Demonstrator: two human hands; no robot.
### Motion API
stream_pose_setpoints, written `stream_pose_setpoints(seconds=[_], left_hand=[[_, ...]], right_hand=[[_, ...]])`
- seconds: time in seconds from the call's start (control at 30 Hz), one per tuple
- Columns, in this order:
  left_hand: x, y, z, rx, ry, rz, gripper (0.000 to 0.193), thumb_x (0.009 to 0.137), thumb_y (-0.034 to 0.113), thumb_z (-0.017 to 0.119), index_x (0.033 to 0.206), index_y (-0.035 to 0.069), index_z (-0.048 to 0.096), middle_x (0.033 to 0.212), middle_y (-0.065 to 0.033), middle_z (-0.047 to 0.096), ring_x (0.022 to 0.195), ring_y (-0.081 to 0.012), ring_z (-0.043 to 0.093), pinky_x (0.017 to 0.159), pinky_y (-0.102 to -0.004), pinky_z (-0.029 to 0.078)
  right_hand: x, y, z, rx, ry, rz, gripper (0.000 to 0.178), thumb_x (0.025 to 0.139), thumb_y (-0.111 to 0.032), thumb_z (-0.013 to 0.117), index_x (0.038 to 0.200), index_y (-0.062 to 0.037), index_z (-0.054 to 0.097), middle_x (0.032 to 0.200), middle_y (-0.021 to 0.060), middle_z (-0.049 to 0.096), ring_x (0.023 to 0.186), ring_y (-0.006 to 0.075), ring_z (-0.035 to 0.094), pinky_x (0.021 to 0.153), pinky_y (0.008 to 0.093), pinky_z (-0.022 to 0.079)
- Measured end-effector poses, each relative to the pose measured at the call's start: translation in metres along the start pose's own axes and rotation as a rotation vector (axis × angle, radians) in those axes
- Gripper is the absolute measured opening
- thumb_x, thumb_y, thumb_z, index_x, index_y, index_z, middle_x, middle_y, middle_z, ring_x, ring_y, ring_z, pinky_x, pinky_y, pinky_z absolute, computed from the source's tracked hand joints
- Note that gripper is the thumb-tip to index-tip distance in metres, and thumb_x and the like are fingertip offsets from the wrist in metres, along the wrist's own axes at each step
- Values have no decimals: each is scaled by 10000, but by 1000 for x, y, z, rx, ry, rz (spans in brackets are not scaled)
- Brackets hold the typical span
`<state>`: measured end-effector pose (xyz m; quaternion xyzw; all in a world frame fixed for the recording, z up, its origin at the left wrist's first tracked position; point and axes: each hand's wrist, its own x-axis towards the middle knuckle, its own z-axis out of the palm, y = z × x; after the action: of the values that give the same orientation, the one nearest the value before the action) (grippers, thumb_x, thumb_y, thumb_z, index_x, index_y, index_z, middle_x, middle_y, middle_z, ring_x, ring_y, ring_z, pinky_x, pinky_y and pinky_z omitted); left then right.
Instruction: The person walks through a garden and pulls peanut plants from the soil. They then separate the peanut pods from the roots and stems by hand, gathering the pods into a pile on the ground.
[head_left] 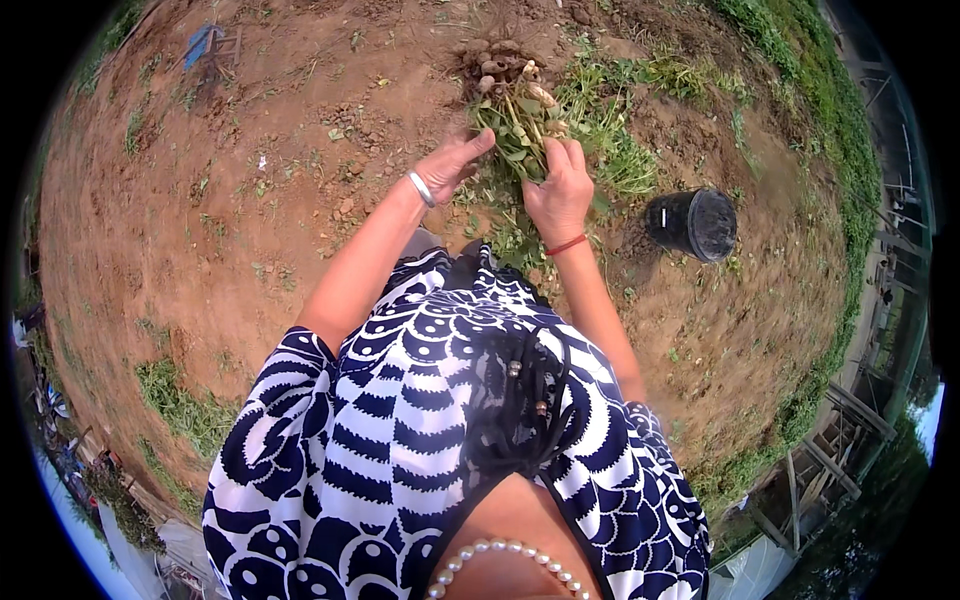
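Spreading at 8 o'clock on the brown soil (240,240) is a patch of green weeds (185,405). A little further right, between 10 and 11 o'clock and well apart from the hands, sits a bright blue object (200,46) beside a small wooden frame (227,48). Just left of 12 o'clock comes the left hand (455,168), a silver bracelet (422,189) around its wrist. It is loosely released, the thumb stretched toward 2 o'clock at the edge of some leaves; whether it touches them I cannot tell.

Those leaves belong to the uprooted plant bunch (520,125) at 12 o'clock, whose roots and soil-brown pods (488,84) point away from the body, with some paler pods on the right side. At 1 o'clock the right hand (562,190) is grasping the stems of this bunch, its fingers closed around them, a red cord (567,245) on the wrist. Between 1 and 2 o'clock, just beyond that hand, more leafy green plants (625,160) lie spread on the ground. Past 2 o'clock a black bucket (680,222) rests on the soil. Farthest right, near 4 o'clock, runs a wooden fence (825,455).
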<state>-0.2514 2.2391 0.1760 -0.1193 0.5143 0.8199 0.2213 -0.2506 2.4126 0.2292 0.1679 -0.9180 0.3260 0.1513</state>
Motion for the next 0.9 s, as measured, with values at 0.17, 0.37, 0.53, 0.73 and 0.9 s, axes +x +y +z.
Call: stream_pose_setpoints(seconds=[0.17,0.37,0.53,0.73,0.9], left_hand=[[4,12,2,-394,-1,-6,634,670,482,740,1119,80,543,1110,-65,568,1034,-199,513,876,-382,415],[6,11,24,-440,12,-71,401,719,263,747,1024,61,585,970,-58,622,869,-165,601,751,-313,500],[15,5,21,-594,74,-84,263,801,181,650,1012,38,581,937,-77,640,786,-179,641,680,-295,553],[15,5,21,-600,-10,-74,311,822,251,622,1045,41,563,942,-80,645,777,-182,651,674,-323,567],[28,-10,13,-689,-25,-29,294,833,246,602,1042,42,567,949,-86,644,792,-195,648,686,-337,565]], right_hand=[[-4,4,2,-118,-15,-193,433,575,5,619,1002,-42,566,897,85,501,808,272,523,698,360,423],[-9,0,7,-126,-29,-348,496,618,-47,639,1101,-7,535,953,116,473,862,282,466,767,392,385],[-11,-8,-5,291,-100,-68,648,703,-344,729,1180,11,472,1037,150,464,931,259,475,828,348,406],[-8,20,-15,1148,-326,545,302,890,-139,540,1152,11,531,1039,57,556,820,80,524,735,236,464],[-4,13,-6,563,-317,119,242,738,-4,637,970,-2,572,905,76,514,737,189,553,646,291,468]])
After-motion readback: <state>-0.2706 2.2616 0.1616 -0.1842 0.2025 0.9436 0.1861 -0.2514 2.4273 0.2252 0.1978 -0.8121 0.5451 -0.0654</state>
